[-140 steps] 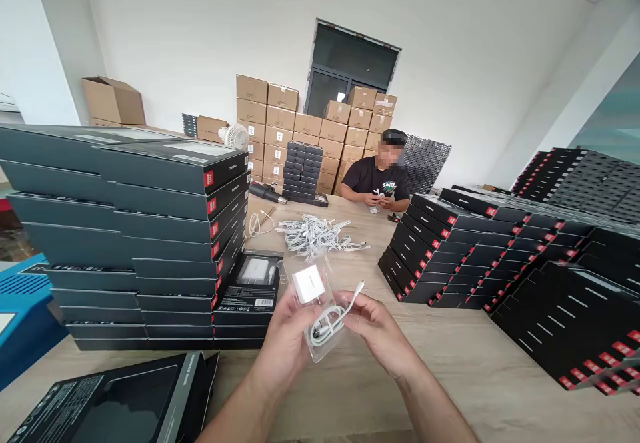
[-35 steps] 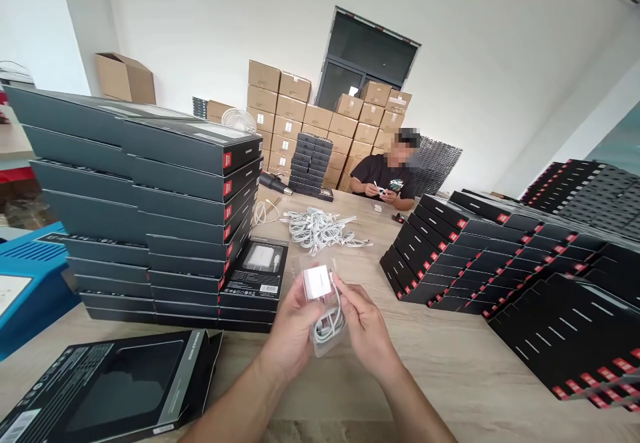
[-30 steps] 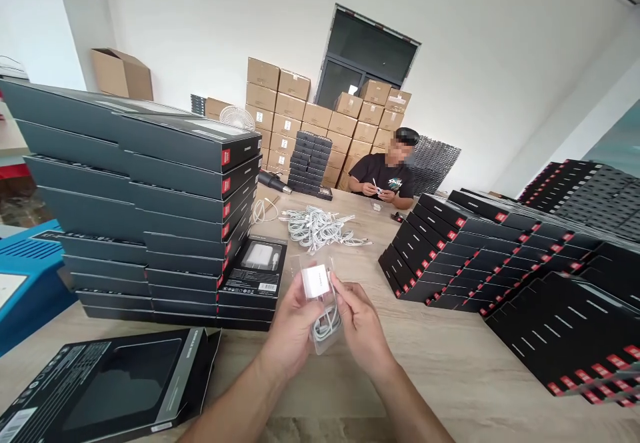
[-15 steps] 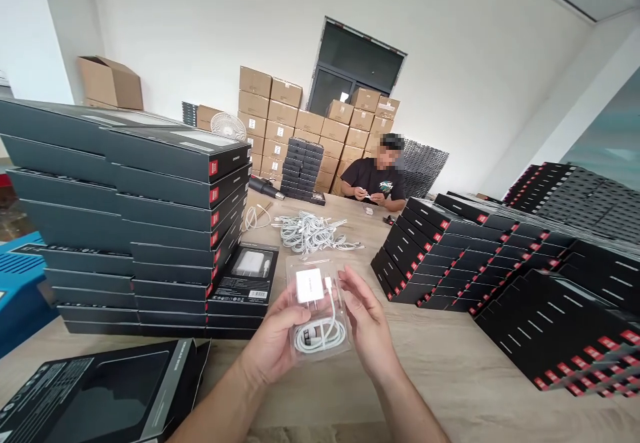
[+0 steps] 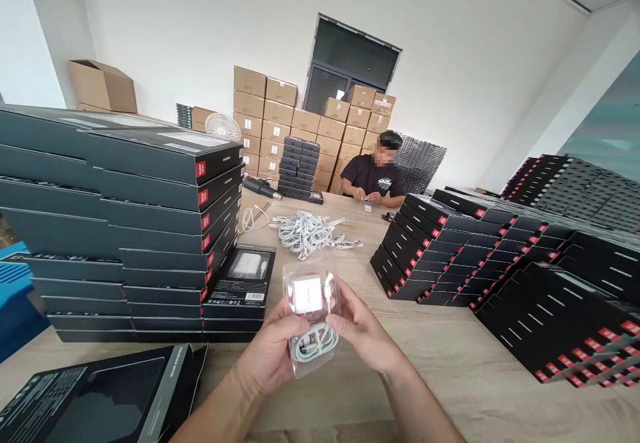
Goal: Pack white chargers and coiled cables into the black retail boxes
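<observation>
Between my hands is a clear plastic blister tray (image 5: 296,362), tilted up toward me. A white charger plug (image 5: 307,295) sits in its upper part, and a coiled white charging cable (image 5: 320,343) lies in the lower part, its connector at upper right. My left hand (image 5: 273,346) grips the tray's left side, thumb across the front. My right hand (image 5: 363,330) holds the right side, thumb pressed by the cable; its other fingers are partly behind the tray. Left of my hands, a black box with an opened flap (image 5: 105,390) lies on the table.
Stacked dark boxes (image 5: 165,230) stand tall at left, beside a windowed box (image 5: 243,276). More black boxes (image 5: 425,250) are stacked at right. Ahead lie a pile of white cables (image 5: 310,233) and a heat gun (image 5: 263,187). A co-worker (image 5: 375,176) sits across the table.
My right hand has closed from beside the tray onto its right edge, thumb now on the front. The tray has tilted slightly. The view has shifted a little.
</observation>
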The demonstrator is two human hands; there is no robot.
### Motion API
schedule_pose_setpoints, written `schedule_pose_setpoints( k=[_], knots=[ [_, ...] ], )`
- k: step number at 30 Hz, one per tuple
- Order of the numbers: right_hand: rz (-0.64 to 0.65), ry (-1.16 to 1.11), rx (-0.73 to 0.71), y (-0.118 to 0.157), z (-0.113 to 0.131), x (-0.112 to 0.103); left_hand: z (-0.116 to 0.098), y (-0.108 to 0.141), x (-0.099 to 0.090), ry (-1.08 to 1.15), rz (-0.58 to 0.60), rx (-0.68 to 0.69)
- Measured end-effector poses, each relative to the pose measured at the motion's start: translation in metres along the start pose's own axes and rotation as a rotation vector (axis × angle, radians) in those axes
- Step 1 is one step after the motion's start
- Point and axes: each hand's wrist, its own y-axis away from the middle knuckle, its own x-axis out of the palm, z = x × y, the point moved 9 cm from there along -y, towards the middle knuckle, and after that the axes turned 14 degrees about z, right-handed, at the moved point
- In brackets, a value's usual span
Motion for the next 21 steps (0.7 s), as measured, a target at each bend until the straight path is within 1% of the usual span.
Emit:
schedule_pose_setpoints(
  k=[2, 4, 7, 9, 11, 12, 14, 16, 17, 18, 19, 20, 21],
  knots=[
    [-0.006, -0.011, 0.012, 0.0, 0.0, -0.001, 0.001, 0.002, -0.001, -0.01, 0.0, -0.02],
    [-0.034, -0.049, 0.017, 0.002, 0.0, -0.005, 0.005, 0.003, 0.0, -0.019, 0.024, -0.068],
    [-0.125, -0.083, 0.021, 0.007, 0.0, -0.019, 0.015, 0.003, 0.003, -0.04, 0.044, -0.17],
    [-0.196, -0.04, 0.028, 0.011, 0.0, -0.031, 0.022, 0.0, 0.001, -0.072, 0.01, -0.206],
    [-0.241, -0.022, 0.05, 0.013, -0.002, -0.039, 0.023, -0.003, -0.002, -0.131, -0.051, -0.199],
    [-0.259, -0.05, 0.063, 0.015, -0.004, -0.043, 0.021, -0.003, -0.002, -0.181, -0.085, -0.184],
    [-0.294, -0.145, 0.086, 0.02, -0.01, -0.051, 0.01, 0.007, -0.001, -0.346, -0.149, -0.163],
    [-0.339, -0.234, 0.09, 0.025, -0.015, -0.063, -0.01, 0.031, 0.008, -0.611, -0.163, -0.187],
    [-0.357, -0.27, 0.091, 0.027, -0.019, -0.07, -0.022, 0.047, 0.015, -0.777, -0.155, -0.22],
    [-0.381, -0.311, 0.094, 0.028, -0.025, -0.077, -0.034, 0.065, 0.023, -0.955, -0.121, -0.271],
    [-0.424, -0.363, 0.114, 0.031, -0.033, -0.085, -0.048, 0.083, 0.03, -1.147, -0.098, -0.306],
    [-0.455, -0.407, 0.135, 0.032, -0.042, -0.09, -0.063, 0.103, 0.034, -1.327, -0.096, -0.354],
    [-0.485, -0.444, 0.157, 0.034, -0.049, -0.093, -0.08, 0.122, 0.032, -1.482, -0.135, -0.407]
  ],
)
